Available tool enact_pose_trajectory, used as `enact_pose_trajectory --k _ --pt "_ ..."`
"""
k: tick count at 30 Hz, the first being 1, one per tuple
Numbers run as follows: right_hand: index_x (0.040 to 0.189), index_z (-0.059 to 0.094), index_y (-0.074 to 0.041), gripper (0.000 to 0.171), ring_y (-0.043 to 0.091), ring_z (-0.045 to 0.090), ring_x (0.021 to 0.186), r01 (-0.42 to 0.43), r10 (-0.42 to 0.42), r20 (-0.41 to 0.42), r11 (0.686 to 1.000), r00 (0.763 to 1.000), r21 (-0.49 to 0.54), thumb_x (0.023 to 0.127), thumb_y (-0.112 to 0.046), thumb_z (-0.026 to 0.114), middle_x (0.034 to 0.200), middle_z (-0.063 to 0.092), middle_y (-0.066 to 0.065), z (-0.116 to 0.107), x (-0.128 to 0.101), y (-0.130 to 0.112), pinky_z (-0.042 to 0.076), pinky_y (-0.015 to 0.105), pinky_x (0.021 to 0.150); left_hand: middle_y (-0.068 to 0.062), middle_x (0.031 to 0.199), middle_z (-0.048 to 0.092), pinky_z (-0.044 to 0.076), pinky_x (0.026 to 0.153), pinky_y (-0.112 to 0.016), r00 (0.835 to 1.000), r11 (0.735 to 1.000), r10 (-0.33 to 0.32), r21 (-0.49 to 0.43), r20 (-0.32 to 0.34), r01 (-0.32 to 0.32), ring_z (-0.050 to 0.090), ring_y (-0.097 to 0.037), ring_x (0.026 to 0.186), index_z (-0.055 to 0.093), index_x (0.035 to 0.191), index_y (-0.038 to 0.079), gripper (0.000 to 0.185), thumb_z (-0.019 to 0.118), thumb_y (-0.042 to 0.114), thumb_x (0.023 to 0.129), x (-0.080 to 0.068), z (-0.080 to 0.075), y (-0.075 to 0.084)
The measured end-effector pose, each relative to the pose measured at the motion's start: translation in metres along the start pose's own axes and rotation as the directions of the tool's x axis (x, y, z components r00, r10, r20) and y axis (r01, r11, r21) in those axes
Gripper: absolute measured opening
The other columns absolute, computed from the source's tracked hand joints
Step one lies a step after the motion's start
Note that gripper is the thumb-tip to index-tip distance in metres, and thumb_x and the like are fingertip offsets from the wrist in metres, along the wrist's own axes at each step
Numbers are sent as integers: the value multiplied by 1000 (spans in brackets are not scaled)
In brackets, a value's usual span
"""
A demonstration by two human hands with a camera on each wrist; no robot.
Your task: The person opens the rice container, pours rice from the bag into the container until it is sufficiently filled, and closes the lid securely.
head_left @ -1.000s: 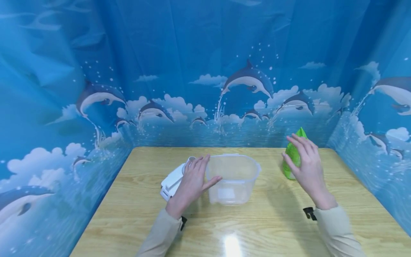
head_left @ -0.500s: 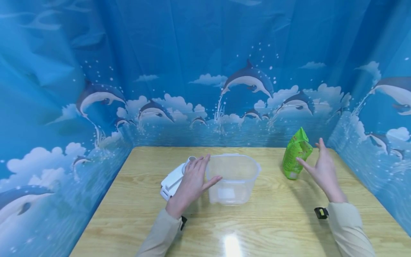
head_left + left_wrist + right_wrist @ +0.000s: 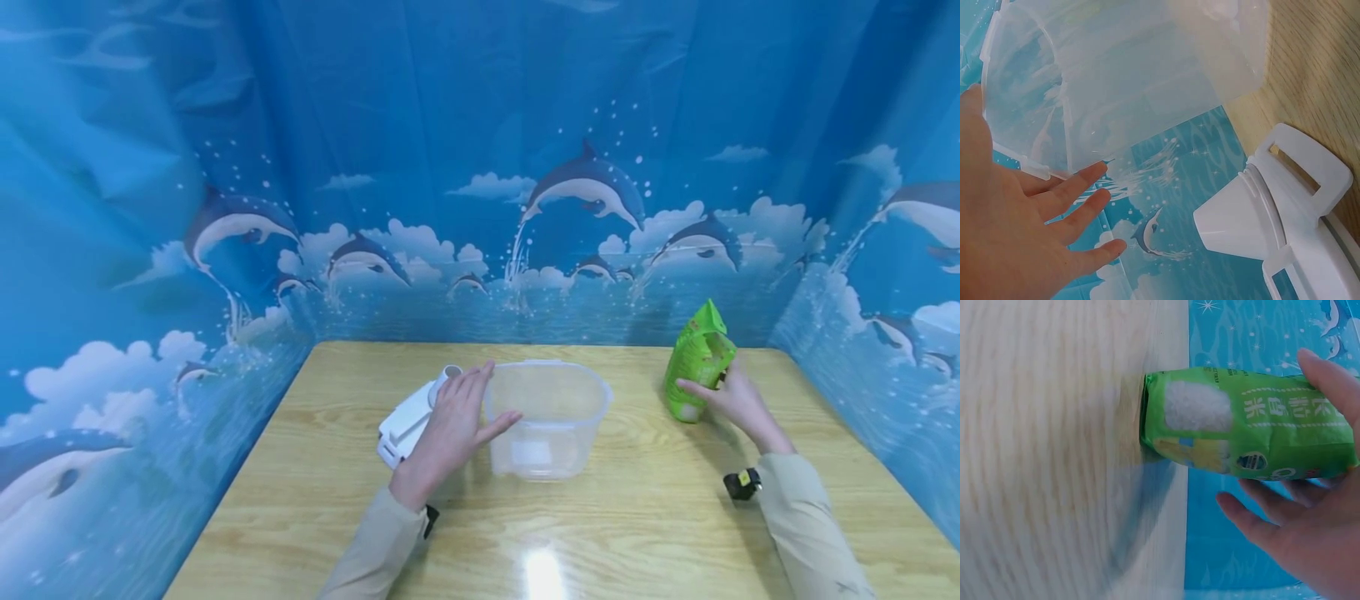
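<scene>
Green bag (image 3: 697, 363) standing upright near the far right corner of the table (image 3: 637, 517), long axis vertical, gusseted top uppermost; right hand (image 3: 731, 398) cupping it from the near-right side, thumb on the front face and fingers (image 3: 1254, 522) curving round the back, the grip loose rather than a tight squeeze; bag base resting on the wood in the right wrist view. Right hand plainly the nearer of the two; left hand well apart from the bag. Printing on the bag: white characters on green, a clear window showing pale contents (image 3: 1196, 405), and small emblems; too blurred to read as words or a brand. Left hand (image 3: 452, 430) with fingers straight and spread, palm laid against the left wall of the clear plastic container (image 3: 547, 417) near the table's middle, gripping nothing; white lid (image 3: 405, 421) with a raised spout (image 3: 1235, 219) lying just beyond that hand, beside the container.
</scene>
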State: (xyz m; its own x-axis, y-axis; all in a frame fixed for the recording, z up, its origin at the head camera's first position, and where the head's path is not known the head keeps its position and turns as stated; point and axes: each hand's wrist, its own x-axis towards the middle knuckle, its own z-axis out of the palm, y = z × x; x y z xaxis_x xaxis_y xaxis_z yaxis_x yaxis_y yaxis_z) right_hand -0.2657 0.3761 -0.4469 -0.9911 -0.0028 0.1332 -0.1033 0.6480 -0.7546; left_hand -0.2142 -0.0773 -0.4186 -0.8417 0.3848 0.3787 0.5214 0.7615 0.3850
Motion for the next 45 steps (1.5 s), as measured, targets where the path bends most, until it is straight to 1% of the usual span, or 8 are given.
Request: enact_pose_trajectory --k 3,7,16,26,29,34,40,45 --pt "155 12 9 95 58 43 128 -24 24 27 1000 999 -6 97 -39 70 142 40 42 1 1 0 38 70 104 -17 154 45 26 122 -56 1000 1000 -8 0 7 8 40 -35 144 30 159 5 87 53 63 98 0 0 0" --pt "158 3 7 102 60 38 132 -53 53 31 999 998 7 97 -41 69 146 35 43 3 1 0 34 72 106 -17 154 46 26 122 -54 1000 1000 -4 0 4 4 41 -34 143 30 159 5 87 54 61 98 0 0 1" --pt "158 4 5 100 57 42 130 -49 48 18 997 999 51 97 -39 70 144 38 41 8 -4 -3 35 71 106 -16 155 45 27 122 -54 1000 1000 -8 -3 10 8 40 -33 144 28 159 6 87 52 63 98 0 1 0" --pt "157 -5 7 112 60 44 126 -103 104 14 994 995 -37 94 -49 69 141 38 46 14 -9 -10 39 71 103 -17 154 45 30 120 -56 1000 1000 8 -4 5 -8 41 -35 143 29 158 3 87 52 62 98 1 1 0" --pt "157 -3 7 111 59 46 125 -94 94 15 995 995 -25 94 -47 70 140 40 45 17 -12 -13 41 70 103 -17 154 46 31 119 -57 1000 1000 13 -5 3 -13 42 -35 142 29 158 2 87 52 62 99 1 1 -1" --pt "158 -3 5 111 59 45 125 -107 107 7 994 994 8 93 -46 71 141 39 44 23 -17 -20 39 72 103 -16 155 45 29 121 -55 1000 1000 -2 -15 11 2 41 -33 144 28 159 4 87 52 62 99 0 0 0" --pt "158 -1 5 113 59 45 125 -137 137 -17 990 990 -9 91 -51 72 141 39 43 30 -24 -27 38 74 101 -15 157 43 27 122 -54 1000 1000 -10 -27 19 11 39 -34 144 27 160 5 88 51 63 99 0 0 0" --pt "158 9 5 108 57 48 123 -109 108 -47 994 993 -19 91 -48 74 140 43 40 36 -30 -31 39 73 100 -16 157 42 26 122 -55 1000 999 -7 -39 23 8 39 -35 144 26 159 4 88 53 61 99 0 -1 1"
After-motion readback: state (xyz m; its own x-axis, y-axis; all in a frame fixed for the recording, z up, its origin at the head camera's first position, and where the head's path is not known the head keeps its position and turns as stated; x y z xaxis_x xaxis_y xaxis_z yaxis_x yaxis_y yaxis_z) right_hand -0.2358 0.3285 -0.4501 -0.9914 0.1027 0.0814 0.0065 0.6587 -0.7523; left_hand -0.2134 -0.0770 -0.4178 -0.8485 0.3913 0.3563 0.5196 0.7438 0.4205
